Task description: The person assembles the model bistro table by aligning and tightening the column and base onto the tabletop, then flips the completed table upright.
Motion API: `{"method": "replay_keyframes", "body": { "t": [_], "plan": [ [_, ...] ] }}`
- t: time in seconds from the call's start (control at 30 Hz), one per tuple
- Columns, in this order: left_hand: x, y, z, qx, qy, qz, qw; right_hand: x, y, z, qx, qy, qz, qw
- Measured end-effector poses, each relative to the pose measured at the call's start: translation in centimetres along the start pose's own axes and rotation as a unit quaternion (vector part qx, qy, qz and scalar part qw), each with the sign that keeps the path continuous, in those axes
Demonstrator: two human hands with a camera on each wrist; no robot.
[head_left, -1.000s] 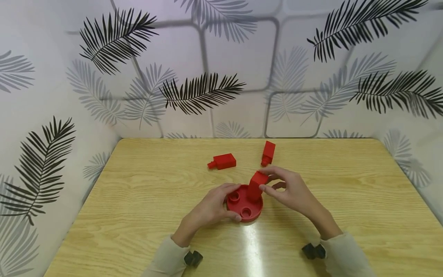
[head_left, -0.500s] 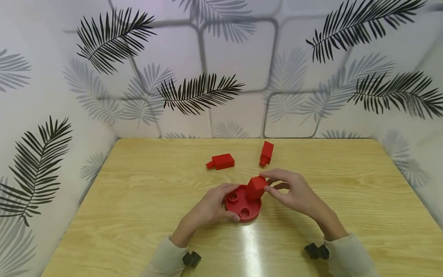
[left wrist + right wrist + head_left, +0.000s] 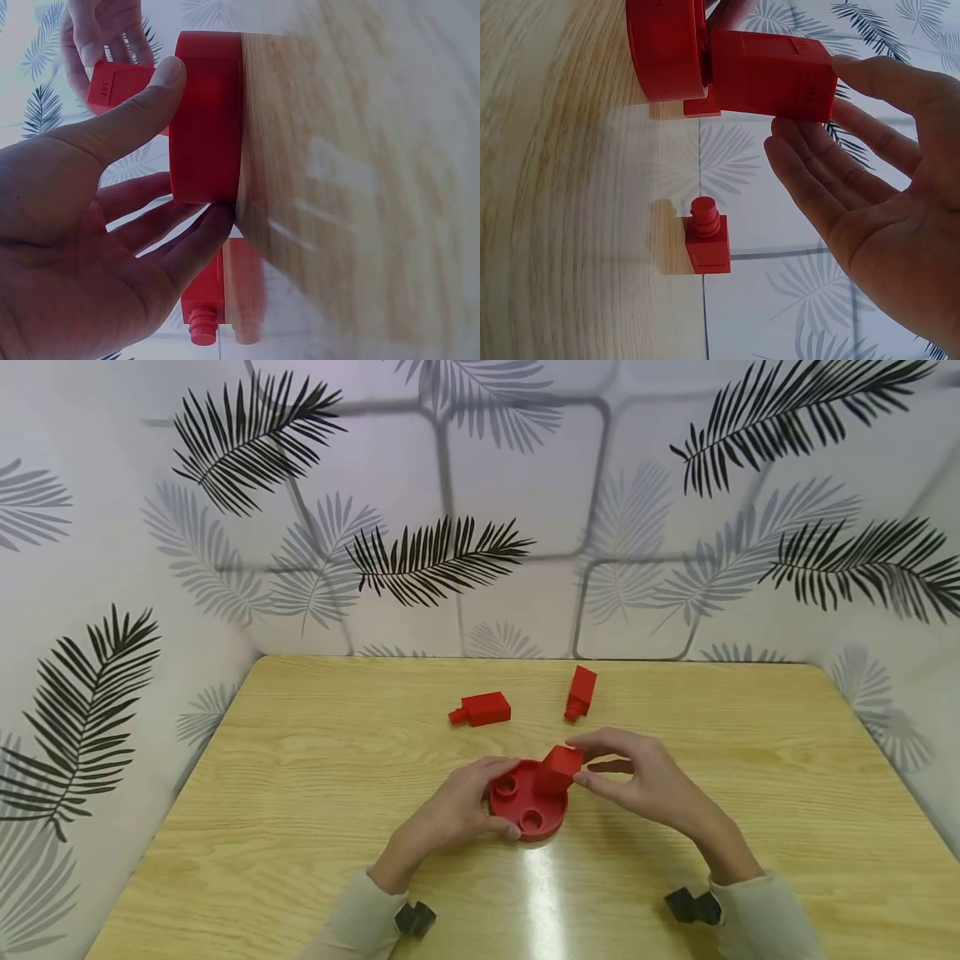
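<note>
My left hand (image 3: 453,806) grips a round, shallow red base (image 3: 523,806) by its left rim, thumb in front and fingers behind. Two ring-shaped sockets show on the base's floor. A red rectangular block (image 3: 560,768) rises from the base's right part, leaning a little to the right; its lower end is hidden. At the block's upper end, my right hand (image 3: 641,772) pinches it between thumb and fingers. Raised marks show on the block (image 3: 772,75) in the right wrist view. In the left wrist view the base (image 3: 206,120) sits on the tabletop.
Behind the hands, two more red blocks lie on their sides. The left one (image 3: 487,708) points its threaded neck leftward; the right one (image 3: 581,689) points its neck toward me. The wooden table (image 3: 322,777) ends at a leaf-patterned backdrop (image 3: 517,602).
The block in my right hand has turned and its top has tilted slightly right. My right hand has shifted a little right with it; my left hand keeps its hold on the base.
</note>
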State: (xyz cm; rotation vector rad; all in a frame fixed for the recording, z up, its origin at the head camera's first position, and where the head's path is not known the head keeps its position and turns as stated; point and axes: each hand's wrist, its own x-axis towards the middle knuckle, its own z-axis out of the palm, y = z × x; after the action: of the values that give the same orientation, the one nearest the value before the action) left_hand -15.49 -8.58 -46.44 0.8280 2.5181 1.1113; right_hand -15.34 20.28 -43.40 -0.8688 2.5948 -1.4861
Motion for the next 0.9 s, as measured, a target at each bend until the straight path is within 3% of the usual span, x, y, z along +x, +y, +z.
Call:
{"method": "replay_keyframes", "body": {
  "t": [0.6,0.9],
  "plan": [
    [-0.1,0.0,0.0,0.004,0.013,0.017,0.9998,0.2,-0.5,1.1,0.013,-0.01,-0.018,0.9997],
    [-0.1,0.2,0.0,-0.008,0.002,0.003,1.0,0.5,-0.6,1.5,0.033,0.002,0.0,0.9995]
  ]
}}
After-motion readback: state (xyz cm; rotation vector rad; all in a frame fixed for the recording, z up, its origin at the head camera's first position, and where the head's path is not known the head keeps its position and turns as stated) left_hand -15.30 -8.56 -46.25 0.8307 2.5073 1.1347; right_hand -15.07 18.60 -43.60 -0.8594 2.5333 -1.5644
